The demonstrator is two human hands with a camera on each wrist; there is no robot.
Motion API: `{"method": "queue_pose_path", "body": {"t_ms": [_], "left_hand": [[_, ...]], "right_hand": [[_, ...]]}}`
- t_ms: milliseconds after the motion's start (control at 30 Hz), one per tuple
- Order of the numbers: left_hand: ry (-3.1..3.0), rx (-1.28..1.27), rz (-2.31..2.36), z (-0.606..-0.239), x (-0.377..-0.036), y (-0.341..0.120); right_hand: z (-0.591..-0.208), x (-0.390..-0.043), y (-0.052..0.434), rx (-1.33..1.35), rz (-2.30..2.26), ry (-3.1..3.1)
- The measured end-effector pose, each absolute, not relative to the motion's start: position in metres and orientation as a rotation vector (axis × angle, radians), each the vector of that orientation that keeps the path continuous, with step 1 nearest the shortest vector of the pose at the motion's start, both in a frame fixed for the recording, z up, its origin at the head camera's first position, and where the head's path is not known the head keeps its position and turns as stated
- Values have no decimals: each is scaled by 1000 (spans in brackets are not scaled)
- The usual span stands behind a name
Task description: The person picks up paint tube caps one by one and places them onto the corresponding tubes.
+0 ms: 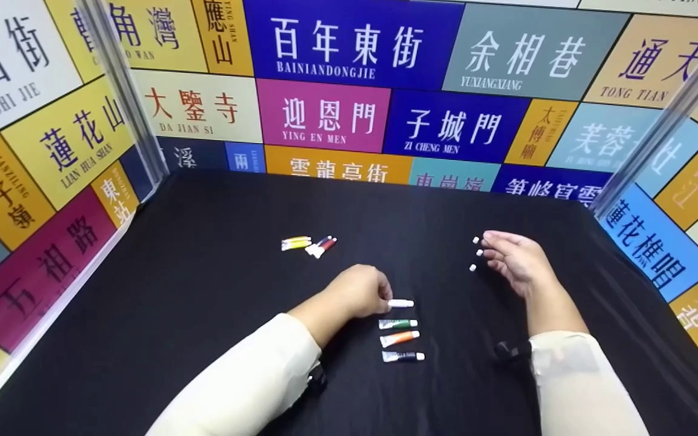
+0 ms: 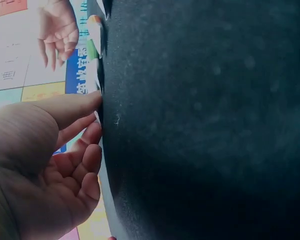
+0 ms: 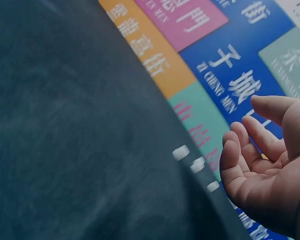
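Observation:
My left hand [image 1: 385,299] lies on the black cloth [image 1: 216,290] and pinches the end of a white paint tube [image 1: 401,303]. In the left wrist view a bit of white shows between the thumb and forefinger of my left hand [image 2: 96,118]. Below it a green tube [image 1: 397,324], an orange tube [image 1: 398,338] and a dark tube [image 1: 403,356] lie in a column. My right hand [image 1: 489,248] hovers with loosely curled fingers and holds nothing. Three small white caps [image 1: 477,252] lie just left of my right hand [image 3: 245,125]; they [image 3: 197,164] also show in the right wrist view.
Farther back on the cloth lie two yellow tubes [image 1: 295,243] and a red and a blue tube [image 1: 322,246]. Walls covered with coloured street-name signs [image 1: 349,91] close in the table on the left, back and right, with metal posts [image 1: 122,91] at the corners.

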State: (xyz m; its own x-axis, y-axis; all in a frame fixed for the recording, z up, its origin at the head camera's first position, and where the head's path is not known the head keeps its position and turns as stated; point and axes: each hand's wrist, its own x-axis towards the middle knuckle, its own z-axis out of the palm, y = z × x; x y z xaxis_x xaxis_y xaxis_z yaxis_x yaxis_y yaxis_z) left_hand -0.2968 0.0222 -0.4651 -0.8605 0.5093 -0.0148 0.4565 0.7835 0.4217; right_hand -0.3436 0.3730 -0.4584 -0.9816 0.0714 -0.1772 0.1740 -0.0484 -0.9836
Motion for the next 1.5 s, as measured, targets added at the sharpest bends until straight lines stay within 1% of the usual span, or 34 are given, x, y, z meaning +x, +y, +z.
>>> {"method": "queue_pose_path", "body": {"t_ms": [200,433,533,733,833,900,967,1133,1300,1500], "left_hand": [[2807,729,720,-467,-302,17],[2826,705,879,-467,-317,-3],[2839,638,1022,-469,-326,-14],[2854,384,1440,-473,-346,-33],[2857,182,1620,-472,-356,-42],[2755,55,1800,-470,-363,-47],[2716,-68,1872,-469,-368,-52],[2738,-252,1826,-472,-375,-59],[2613,-322,1931,-476,-377,-58],[2689,-361,1776,-477,-376,-55]], "right_hand": [[-478,-349,380,237,-2041,2208],[-493,-353,385,86,-1724,2495],[-495,-353,386,13,-1657,2541],[-495,-351,386,-70,-1553,2603],[-495,-351,384,-63,-1425,2697],[-496,-351,383,-47,-1342,2756],[-498,-351,381,-33,-1278,2802],[-500,-350,379,-53,-1161,2876],[-499,-349,379,-58,-1124,2903],[-497,-348,380,-26,-1176,2872]]}}
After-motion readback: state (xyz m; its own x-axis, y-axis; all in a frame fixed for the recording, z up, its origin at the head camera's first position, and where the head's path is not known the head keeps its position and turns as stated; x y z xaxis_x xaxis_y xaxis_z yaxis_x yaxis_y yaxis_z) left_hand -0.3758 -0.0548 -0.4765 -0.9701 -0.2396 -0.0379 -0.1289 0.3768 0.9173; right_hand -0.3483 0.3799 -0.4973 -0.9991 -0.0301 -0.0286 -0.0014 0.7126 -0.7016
